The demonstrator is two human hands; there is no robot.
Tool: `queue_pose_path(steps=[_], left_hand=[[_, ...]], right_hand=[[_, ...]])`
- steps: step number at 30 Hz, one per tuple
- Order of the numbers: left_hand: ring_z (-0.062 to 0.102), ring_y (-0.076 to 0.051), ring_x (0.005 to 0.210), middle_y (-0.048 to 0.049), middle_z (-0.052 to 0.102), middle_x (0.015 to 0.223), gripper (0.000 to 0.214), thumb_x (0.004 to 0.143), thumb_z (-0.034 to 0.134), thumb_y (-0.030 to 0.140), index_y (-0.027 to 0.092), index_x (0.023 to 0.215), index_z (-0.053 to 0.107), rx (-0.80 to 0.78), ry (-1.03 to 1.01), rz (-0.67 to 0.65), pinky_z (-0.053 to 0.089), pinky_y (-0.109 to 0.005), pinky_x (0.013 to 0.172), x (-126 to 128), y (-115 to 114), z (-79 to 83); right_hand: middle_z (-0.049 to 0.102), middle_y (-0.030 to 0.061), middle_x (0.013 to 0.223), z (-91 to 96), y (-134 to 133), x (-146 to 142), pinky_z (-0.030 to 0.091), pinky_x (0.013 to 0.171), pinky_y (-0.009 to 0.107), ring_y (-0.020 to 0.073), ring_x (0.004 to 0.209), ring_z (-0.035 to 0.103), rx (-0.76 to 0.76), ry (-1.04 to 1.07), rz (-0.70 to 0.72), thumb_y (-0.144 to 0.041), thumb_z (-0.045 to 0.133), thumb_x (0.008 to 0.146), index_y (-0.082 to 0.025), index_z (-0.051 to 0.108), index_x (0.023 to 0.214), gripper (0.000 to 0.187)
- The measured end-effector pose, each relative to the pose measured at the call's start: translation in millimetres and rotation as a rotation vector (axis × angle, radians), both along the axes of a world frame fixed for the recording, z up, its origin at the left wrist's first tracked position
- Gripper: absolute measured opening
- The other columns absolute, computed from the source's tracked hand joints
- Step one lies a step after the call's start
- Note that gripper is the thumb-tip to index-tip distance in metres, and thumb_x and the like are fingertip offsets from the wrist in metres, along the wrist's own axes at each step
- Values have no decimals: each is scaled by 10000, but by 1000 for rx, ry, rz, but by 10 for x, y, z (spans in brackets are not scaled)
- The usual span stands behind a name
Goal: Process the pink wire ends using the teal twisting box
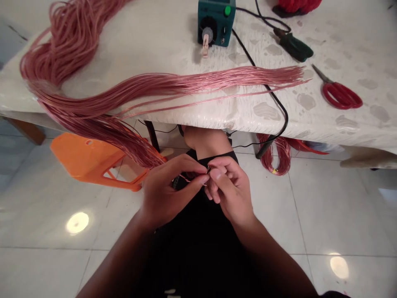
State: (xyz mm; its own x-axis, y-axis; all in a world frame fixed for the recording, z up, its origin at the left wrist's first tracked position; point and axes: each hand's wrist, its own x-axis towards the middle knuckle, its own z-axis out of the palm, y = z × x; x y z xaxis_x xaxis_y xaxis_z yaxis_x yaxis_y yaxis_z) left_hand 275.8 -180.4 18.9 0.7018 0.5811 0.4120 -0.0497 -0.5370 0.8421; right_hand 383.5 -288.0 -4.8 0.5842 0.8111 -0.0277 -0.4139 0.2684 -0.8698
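My left hand pinches thin reddish wire between thumb and forefinger, above my lap. Against its fingertips, my right hand is closed in a pinch on the wire's end; a small dark bit shows between the fingers, too small to name. A long bundle of copper-pink wires lies along the table's front edge, its cut ends fanned to the right. Part of that bundle hangs over the edge and runs down behind my left hand.
On the table stand a teal box with a green button and a clip, green-handled pliers and red scissors. A black cable hangs over the edge. Below are an orange plastic stool and a wire coil.
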Motion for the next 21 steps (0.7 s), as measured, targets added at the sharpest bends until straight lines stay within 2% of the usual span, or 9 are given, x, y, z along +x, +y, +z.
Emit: queue_pose_path(steps=[5,12,14,18,21], left_hand=[[686,-126,790,32,721,876,220,820,737,71,256,930,692,-38,11,1,528,-274,691,-3,-16,-26],[690,-140,783,23,720,843,188,801,765,109,248,893,677,-80,48,47,542,-287,706,-34,-22,-56],[694,-148,784,16,722,842,201,791,775,109,247,901,680,-100,29,24,550,-295,705,-45,-22,-45],[701,-160,776,2,726,844,201,788,782,115,240,895,666,-157,-2,-24,560,-309,697,-46,-28,-20],[688,-140,751,9,723,835,205,788,779,102,232,872,645,-175,-26,-32,547,-282,668,-35,-26,-24]], right_hand=[[540,-91,561,-13,-6,12,413,442,207,44,417,422,-45,-11,24,-305,699,934,-253,744,1046,131],[524,-98,525,-43,-4,27,402,437,202,46,407,406,-7,-17,27,-275,723,917,-236,714,891,47],[522,-102,526,-50,-8,35,406,442,200,45,401,395,8,32,61,-278,722,916,-241,706,924,41],[539,-97,564,-59,-24,51,414,452,201,36,399,379,49,97,161,-303,699,930,-257,730,1062,143],[508,-99,527,-67,-31,61,413,457,204,38,397,379,55,93,187,-290,696,931,-246,756,990,95]])
